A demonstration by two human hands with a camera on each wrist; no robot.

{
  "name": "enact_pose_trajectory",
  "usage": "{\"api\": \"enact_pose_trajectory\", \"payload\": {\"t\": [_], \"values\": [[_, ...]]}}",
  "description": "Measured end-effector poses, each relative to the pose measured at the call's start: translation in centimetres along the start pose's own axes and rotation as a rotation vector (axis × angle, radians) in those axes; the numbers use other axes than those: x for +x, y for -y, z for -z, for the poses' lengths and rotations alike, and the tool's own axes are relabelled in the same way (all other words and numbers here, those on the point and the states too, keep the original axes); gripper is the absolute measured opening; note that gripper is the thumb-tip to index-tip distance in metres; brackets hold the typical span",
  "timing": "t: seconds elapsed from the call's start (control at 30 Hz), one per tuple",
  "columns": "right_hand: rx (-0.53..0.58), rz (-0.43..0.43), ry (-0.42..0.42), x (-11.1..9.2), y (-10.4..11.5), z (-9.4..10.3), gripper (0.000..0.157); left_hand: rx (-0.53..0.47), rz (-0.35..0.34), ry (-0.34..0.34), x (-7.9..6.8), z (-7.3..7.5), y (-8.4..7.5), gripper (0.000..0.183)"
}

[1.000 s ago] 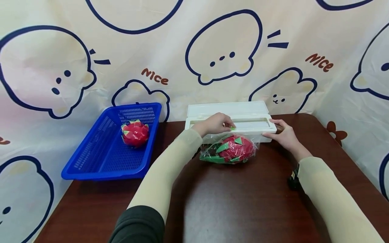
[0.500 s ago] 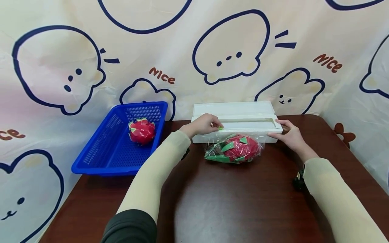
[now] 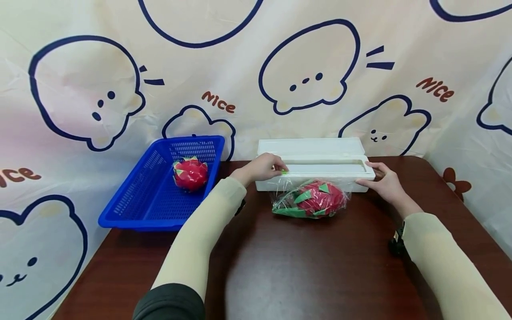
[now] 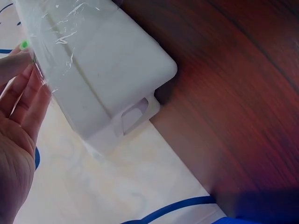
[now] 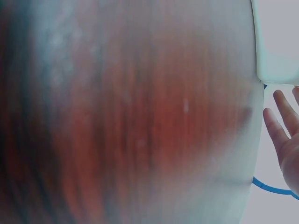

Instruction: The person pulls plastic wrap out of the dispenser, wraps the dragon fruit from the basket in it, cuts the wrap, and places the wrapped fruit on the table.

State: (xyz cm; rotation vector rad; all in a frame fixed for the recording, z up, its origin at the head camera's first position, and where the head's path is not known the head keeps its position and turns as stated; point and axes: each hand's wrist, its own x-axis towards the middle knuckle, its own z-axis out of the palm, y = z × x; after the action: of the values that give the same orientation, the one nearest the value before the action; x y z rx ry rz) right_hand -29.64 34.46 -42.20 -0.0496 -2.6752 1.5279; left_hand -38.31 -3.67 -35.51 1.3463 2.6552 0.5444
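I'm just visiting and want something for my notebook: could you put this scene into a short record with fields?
Main item: open white box, lid tipped back
Left hand: pinches a small green piece at the box's front edge
Right hand: grips the box's right end
In front of box: red-and-green fruit in clear film
Left of box: blue basket holding another red fruit
Surface: dark brown table
Backdrop: pale cloth with cartoon outlines and "Nice"
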Motion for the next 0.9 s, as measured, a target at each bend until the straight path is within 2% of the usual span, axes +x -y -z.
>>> {"api": "enact_pose_trajectory", "payload": {"t": [0.43, 0.7, 0.9], "values": [[-0.015, 0.032, -0.008, 0.1, -0.2, 0.3, 0.088, -0.012, 0.027, 0.002, -0.7, 0.4, 0.0, 0.02], [0.015, 0.039, -0.011, 0.0, -0.3, -0.2, 0.088, 0.029, -0.001, 0.015, -1.4, 0.6, -0.1, 0.02], [0.022, 0.042, -0.009, -0.1, -0.3, -0.6, 0.086, 0.031, -0.034, 0.025, -1.9, 0.9, 0.4, 0.021]]}}
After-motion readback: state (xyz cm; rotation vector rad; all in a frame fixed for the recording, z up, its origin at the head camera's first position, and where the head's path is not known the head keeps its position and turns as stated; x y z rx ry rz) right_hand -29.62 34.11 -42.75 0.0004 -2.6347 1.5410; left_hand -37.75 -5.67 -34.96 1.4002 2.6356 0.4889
